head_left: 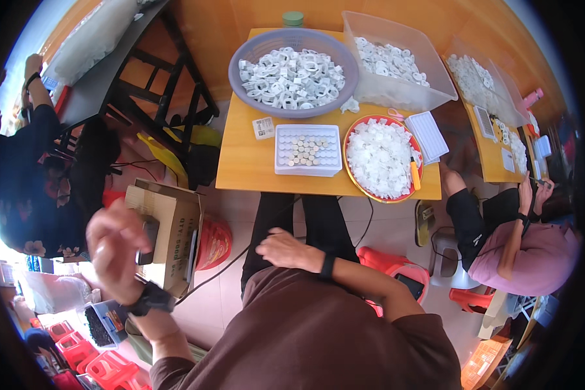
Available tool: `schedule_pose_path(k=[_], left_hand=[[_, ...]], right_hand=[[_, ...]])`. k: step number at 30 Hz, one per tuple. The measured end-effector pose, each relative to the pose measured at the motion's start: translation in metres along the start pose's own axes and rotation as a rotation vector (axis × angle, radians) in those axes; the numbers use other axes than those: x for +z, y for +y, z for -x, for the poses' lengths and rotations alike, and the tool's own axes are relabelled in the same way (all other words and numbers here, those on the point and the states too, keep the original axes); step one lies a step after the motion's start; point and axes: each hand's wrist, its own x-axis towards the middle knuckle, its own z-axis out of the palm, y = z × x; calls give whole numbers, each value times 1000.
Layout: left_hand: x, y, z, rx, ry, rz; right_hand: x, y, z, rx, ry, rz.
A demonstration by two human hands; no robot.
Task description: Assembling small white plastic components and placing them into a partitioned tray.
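Cardboard box (pixel 169 252), open-flapped: standing on the floor, left of the frame's centre, behind the left hand in view.
Dark block-shaped object (pixel 148 239): showing at the left fingertips, against the box; whether it is being held, cannot tell.
Left hand (pixel 115 252): hanging raised, blurred, fingers curling; their grip, cannot tell.
Right hand (pixel 281 249): hovering or resting over the lap, centre of frame, fingers bending loosely; whether they are enclosing anything, cannot tell.
Yellow-brown table (pixel 246 170), upper centre: bearing a lavender basin (pixel 286 112) of white plastic parts, a translucent bin (pixel 409 99) of similar parts, a white tray (pixel 309 171) of round discs (pixel 305 151), and a red-rimmed round tray (pixel 348 155) of translucent white pieces.
Orange-handled tool (pixel 415 175): lying on that round tray's right edge.
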Motion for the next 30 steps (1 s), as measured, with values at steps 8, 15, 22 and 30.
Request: schedule_pose_path(k=[8, 15, 22, 30], left_hand=[[-64, 35, 90, -26, 312, -191], [-120, 35, 194, -277, 492, -268], [-119, -20, 244, -767, 585, -228], [-89, -143, 279, -1105, 543, 51]], right_hand=[[-38, 20, 89, 394, 54, -77], [-40, 7, 95, 443, 524, 80], [-53, 16, 110, 684, 471, 248], [-66, 28, 122, 756, 416, 73]])
